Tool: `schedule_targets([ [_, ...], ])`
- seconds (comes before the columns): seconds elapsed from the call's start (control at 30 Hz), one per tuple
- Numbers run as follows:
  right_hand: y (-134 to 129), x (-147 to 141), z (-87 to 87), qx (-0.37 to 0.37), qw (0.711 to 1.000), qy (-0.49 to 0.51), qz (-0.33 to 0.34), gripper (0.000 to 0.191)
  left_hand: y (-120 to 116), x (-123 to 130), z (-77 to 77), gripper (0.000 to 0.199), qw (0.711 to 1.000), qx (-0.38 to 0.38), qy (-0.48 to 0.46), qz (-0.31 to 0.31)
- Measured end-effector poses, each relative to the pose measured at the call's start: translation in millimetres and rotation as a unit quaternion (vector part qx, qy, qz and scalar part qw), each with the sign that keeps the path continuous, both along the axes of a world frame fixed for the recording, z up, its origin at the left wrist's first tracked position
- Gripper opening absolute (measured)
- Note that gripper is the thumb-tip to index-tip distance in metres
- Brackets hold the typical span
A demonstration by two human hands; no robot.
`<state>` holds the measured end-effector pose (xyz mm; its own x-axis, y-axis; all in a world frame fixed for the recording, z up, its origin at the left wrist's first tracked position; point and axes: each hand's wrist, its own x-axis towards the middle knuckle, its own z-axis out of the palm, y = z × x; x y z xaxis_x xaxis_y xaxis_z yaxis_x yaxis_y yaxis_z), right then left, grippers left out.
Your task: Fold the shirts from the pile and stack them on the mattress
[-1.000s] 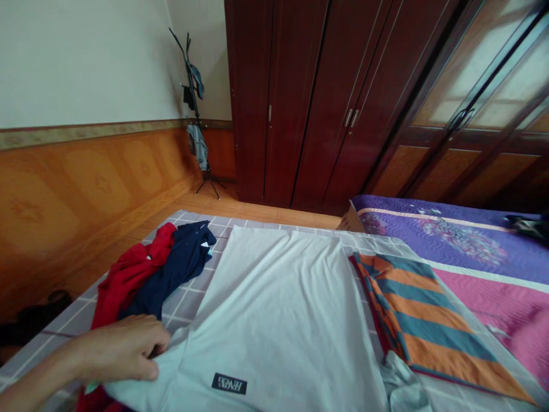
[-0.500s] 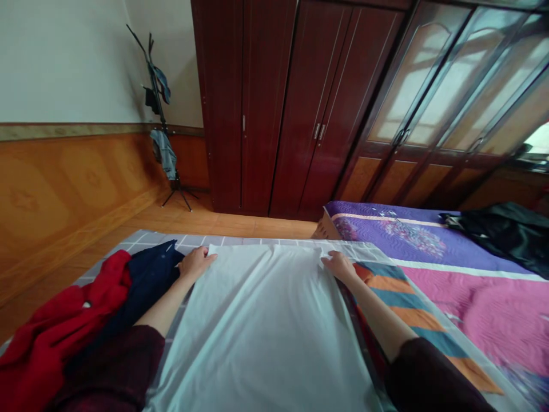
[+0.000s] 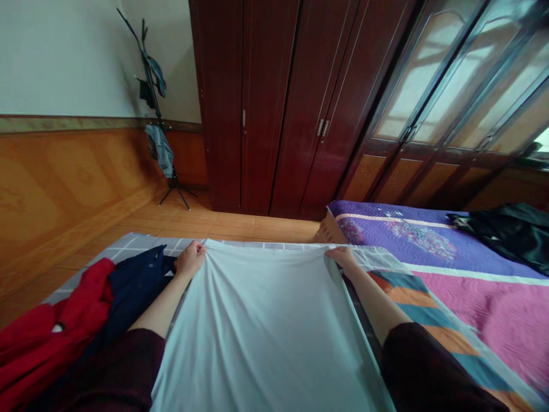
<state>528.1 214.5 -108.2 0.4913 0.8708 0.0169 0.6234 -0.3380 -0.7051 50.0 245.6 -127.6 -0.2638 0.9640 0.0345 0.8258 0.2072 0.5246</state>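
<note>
A white cloth [image 3: 274,326] is spread out in front of me, its far edge pulled nearly straight between my hands. My left hand [image 3: 191,258] is closed on its far left corner, and creases fan out from that grip. At the far right corner, my right hand [image 3: 342,257] pinches the fabric. Beside my left forearm lie a dark blue garment [image 3: 139,280] and a red garment [image 3: 86,315]. A striped orange and teal cloth [image 3: 418,309] lies to the right of my right forearm.
Under the cloths is a grey checked surface [image 3: 124,249]. A bed with a purple and pink cover [image 3: 412,234] stands at the right, with a dark garment [image 3: 510,234] on it. Beyond are a red-brown wardrobe [image 3: 266,114] and a coat stand [image 3: 154,103].
Both hands have closed on the far corners of the white cloth. My left hand has moved slightly left and up, drawing the edge tauter. The view has shifted a little.
</note>
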Motion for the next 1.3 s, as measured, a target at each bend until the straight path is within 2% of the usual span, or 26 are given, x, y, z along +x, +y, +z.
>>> schedule_targets([
  [0.13,9,2,0.7,-0.056,0.997,0.06,0.009,0.031,6,-6,-1.1,0.025,0.999,0.013,-0.032,-0.025],
  [0.27,18,2,-4.7,-0.028,0.998,0.056,-0.006,0.026,9,-10,0.0,0.027,0.996,0.044,-0.058,-0.047],
  [0.4,21,1,-15.6,0.03,0.999,0.01,-0.02,0.019,13,-8,-1.7,0.033,0.993,0.081,-0.066,-0.053],
  [0.53,21,-4,-21.2,0.062,0.996,-0.056,-0.033,0.023,17,-5,-4.8,0.03,0.995,0.09,-0.04,-0.034],
  [0.73,20,-15,-18.5,0.03,0.987,-0.145,-0.056,0.029,10,2,-3.5,0.024,0.996,0.072,0.056,-0.002],
  [0.9,19,-21,-16.6,-0.001,0.98,-0.192,-0.049,0.03,7,1,-0.9,0.025,0.995,0.061,0.084,0.007],
  [1.03,16,-27,-9.2,-0.029,0.973,-0.229,-0.02,0.031,-1,3,11.5,0.033,0.992,0.091,0.087,0.03],
  [1.1,14,-31,0.6,-0.044,0.968,-0.248,0.005,0.028,-8,15,22.4,0.037,0.986,0.141,0.093,-0.004],
  [1.2,5,-47,20.3,-0.047,0.957,-0.281,0.045,0.029,-21,46,33.2,0.035,0.965,0.191,0.092,-0.153],
  [1.3,-17,-91,31.3,-0.006,0.941,-0.323,0.102,0.042,-33,77,26.0,0.037,0.939,0.172,0.086,-0.285],
])
